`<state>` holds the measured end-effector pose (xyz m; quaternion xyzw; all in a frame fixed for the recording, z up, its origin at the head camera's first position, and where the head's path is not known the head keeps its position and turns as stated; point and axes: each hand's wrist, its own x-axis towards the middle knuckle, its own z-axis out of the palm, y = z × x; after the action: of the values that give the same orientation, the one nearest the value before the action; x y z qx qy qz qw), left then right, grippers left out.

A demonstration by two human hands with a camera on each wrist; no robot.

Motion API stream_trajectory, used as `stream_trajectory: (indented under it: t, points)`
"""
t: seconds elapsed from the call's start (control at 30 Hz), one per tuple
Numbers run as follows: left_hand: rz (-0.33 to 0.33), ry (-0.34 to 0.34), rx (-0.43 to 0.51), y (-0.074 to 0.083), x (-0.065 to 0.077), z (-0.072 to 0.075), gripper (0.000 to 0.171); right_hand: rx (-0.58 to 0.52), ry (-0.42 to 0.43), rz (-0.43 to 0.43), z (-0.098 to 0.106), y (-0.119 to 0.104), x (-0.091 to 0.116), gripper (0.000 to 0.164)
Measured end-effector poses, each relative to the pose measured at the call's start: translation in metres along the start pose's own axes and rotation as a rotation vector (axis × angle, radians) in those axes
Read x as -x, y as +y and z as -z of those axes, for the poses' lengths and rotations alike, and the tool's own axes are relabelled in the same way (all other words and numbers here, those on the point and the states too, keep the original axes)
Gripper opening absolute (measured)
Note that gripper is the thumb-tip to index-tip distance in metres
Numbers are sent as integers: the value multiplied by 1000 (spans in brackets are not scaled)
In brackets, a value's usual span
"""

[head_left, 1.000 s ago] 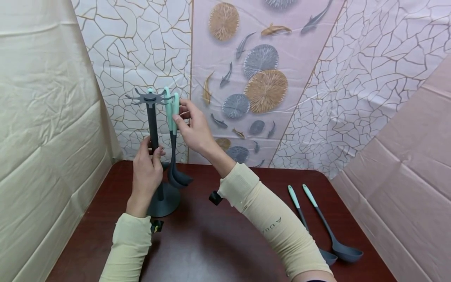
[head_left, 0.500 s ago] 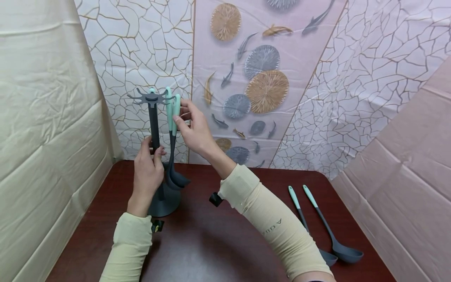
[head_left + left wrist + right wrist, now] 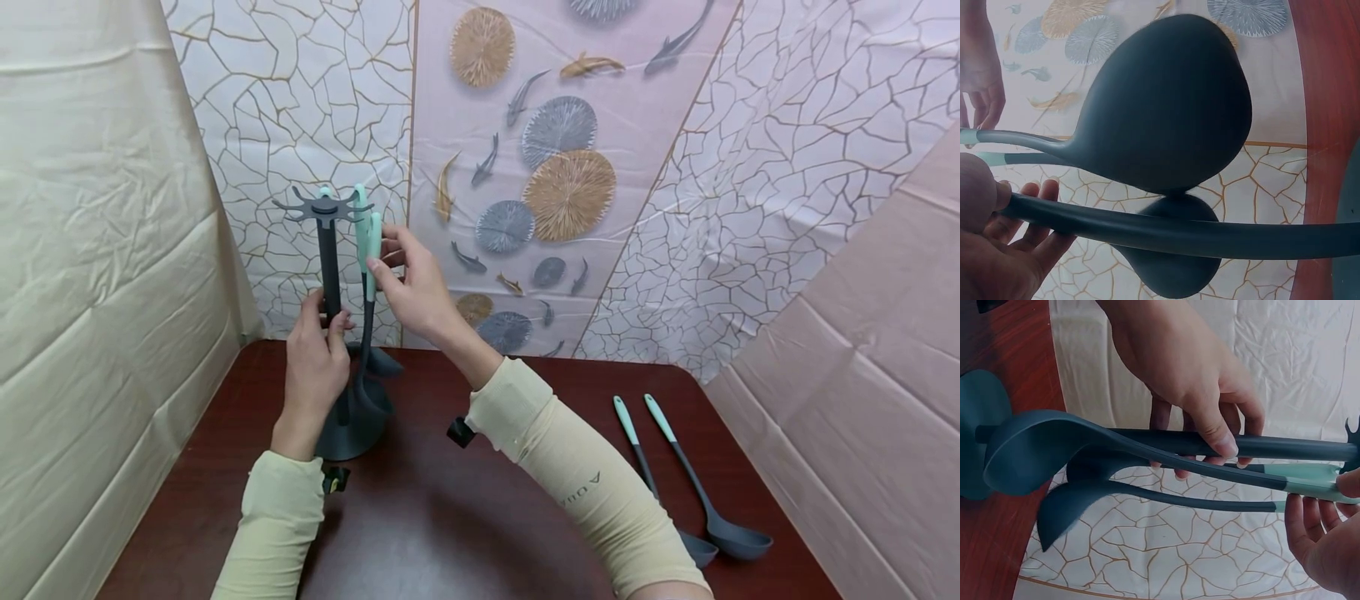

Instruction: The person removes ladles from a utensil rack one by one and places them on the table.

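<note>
On the left of the head view, my left hand (image 3: 315, 367) grips the dark post (image 3: 328, 267) of a utensil stand, below its hooked top (image 3: 324, 207). My right hand (image 3: 416, 287) pinches the mint-green handle (image 3: 374, 250) of a dark ladle, thumb in front. That handle's top is just below and right of the hooks. The ladle's bowl (image 3: 1029, 450) hangs low, in front of the stand's round base (image 3: 341, 442). Another mint-handled utensil (image 3: 362, 200) hangs right behind it, its dark head (image 3: 384, 362) further back. A third mint handle tip (image 3: 325, 192) shows behind the hooked top.
Two more mint-handled utensils lie on the right of the dark red table (image 3: 487, 475): a ladle (image 3: 738, 537) and one beside it (image 3: 626, 421), partly hidden by the right sleeve. Patterned cloth (image 3: 675, 250) hangs behind the table and at both sides.
My right hand has lowered the ladle a little; its bowl has moved down and left, toward the stand's base, uncovering the utensil head behind. The left hand keeps its grip on the post.
</note>
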<state>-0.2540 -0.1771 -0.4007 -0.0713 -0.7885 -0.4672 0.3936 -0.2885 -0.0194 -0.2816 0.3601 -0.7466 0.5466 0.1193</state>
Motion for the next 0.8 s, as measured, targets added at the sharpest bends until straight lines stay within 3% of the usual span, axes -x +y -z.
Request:
stream_trajectory:
  t: [0.8]
  points:
    - [-6,6,9,1,0,-1,38,52,11,-31,14,3,5,36]
